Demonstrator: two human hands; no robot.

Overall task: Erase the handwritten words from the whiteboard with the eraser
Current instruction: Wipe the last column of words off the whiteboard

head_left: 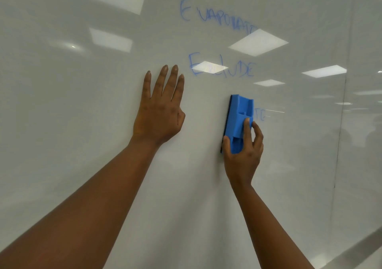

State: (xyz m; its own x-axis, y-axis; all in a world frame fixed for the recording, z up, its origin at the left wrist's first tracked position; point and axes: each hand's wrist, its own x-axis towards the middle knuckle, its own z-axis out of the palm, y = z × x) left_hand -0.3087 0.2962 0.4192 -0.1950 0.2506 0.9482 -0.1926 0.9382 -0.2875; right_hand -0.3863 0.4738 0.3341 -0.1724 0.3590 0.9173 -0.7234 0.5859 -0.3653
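- Nearest the camera, two bare forearms reach up and forward from the bottom edge toward the whiteboard (82, 165), the left one entering from the lower left corner, the right one from the lower right.
- The left hand (160, 111) lies flat against the board, palm to the surface, its four fingers straight and lightly spread, pointing upward, the thumb tucked in beside the palm. It holds nothing.
- The right hand (242, 155) grips the blue eraser (238, 122) by its lower end: the thumb lies along the left edge, the index finger curls over the moulded back, and the other fingers wrap the right side.
- The eraser stands nearly upright, its dark felt face pressed to the board and its upper half clear of the hand. It sits to the right of the left hand, well apart from it.
- Just beside the eraser's right edge, two faint blue letters (260, 114) show on the board.
- Higher up, the blue word "EXCLUDE" (237, 69) is partly washed out by a reflected ceiling light, just right of the left fingertips.
- Farthest up, a longer blue word starting "EVAPORAT" (206, 14) slopes down to the right; its end is lost in another bright reflection.
- A thin vertical seam (341, 124) runs down the board at the right.
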